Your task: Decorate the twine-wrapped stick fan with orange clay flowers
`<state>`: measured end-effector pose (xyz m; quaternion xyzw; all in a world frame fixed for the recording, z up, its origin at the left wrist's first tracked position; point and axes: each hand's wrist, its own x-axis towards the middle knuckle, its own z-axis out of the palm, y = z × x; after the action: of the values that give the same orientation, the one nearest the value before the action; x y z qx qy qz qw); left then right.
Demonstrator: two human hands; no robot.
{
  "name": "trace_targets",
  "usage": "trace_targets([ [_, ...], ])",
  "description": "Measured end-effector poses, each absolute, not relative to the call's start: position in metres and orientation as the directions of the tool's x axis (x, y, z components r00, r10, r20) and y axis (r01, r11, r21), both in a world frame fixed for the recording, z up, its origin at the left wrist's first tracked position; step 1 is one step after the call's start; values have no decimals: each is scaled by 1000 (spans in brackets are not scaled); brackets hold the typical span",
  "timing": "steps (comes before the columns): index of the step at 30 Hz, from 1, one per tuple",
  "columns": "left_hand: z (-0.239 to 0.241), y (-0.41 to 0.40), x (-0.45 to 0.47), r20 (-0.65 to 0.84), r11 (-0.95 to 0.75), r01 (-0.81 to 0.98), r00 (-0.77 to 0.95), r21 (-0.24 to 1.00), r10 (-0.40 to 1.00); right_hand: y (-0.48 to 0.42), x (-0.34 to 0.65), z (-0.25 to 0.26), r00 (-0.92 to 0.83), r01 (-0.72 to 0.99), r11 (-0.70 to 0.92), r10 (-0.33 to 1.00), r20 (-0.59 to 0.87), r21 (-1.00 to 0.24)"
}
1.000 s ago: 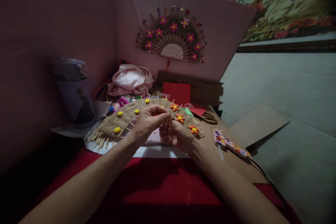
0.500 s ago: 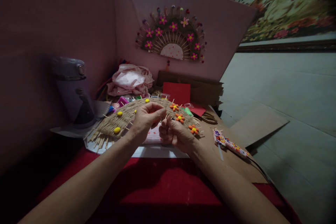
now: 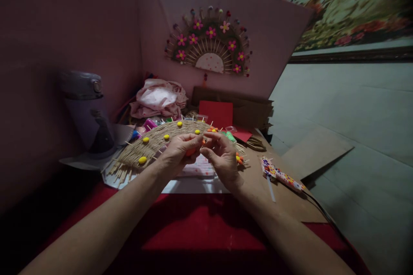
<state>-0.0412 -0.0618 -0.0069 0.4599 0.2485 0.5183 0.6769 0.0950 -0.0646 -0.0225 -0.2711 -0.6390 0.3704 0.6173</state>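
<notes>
In front of me lies a half-round fan [image 3: 155, 146] of sticks woven with tan twine, with yellow ovals and orange flowers on it. Over its middle, my left hand [image 3: 180, 152] is closed around a lump of orange modelling clay [image 3: 191, 151]. My right hand [image 3: 222, 154] meets it fingertip to fingertip, its fingers curled in a pinch. A speck of orange shows between the two hands. A yellow oval [image 3: 197, 132] sits on the twine just beyond them. The right hand covers part of the orange flowers [image 3: 239, 159].
A flower-patterned glue gun [image 3: 282, 175] with a cord lies on cardboard [image 3: 290, 206] at right. At left stands a lidded tumbler [image 3: 87, 111]. Crumpled pink cloth [image 3: 159, 96] and red paper [image 3: 216, 112] are behind. A finished fan [image 3: 211, 45] hangs on the pink panel.
My right hand has risen and its fingers now reach up to the left hand's fingertips. Orange clay has come into view in the left hand. A yellow oval beyond the hands is uncovered.
</notes>
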Motion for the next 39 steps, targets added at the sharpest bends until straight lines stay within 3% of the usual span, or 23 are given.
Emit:
trace_targets([
  [5, -9, -64, -38, 127, 55, -469, 347, 882, 929, -69, 95, -20, -36, 22, 661, 751, 660, -750],
  [12, -8, -62, -41, 33, 196, -549, 378, 813, 925, -66, 99, -23, 9, -23, 623, 782, 623, -782],
  [16, -5, -61, -43, 4, 246, -577, 397, 779, 918, -68, 100, -21, 0, 47, 655, 755, 655, -754],
  [21, -6, -62, -43, 5, 237, -578, 385, 781, 923, -72, 101, -18, -45, 112, 692, 721, 692, -714],
  [29, -2, -63, -42, 4, 212, -568, 355, 796, 935, -66, 103, -22, -106, 279, 796, 582, 806, -537],
  [35, 1, -66, -43, -40, 237, -563, 339, 792, 940, -65, 104, -24, -11, 270, 799, 560, 828, -537],
  [39, 1, -66, -43, 3, 204, -575, 338, 792, 941, -65, 103, -24, -69, 308, 807, 547, 835, -503],
])
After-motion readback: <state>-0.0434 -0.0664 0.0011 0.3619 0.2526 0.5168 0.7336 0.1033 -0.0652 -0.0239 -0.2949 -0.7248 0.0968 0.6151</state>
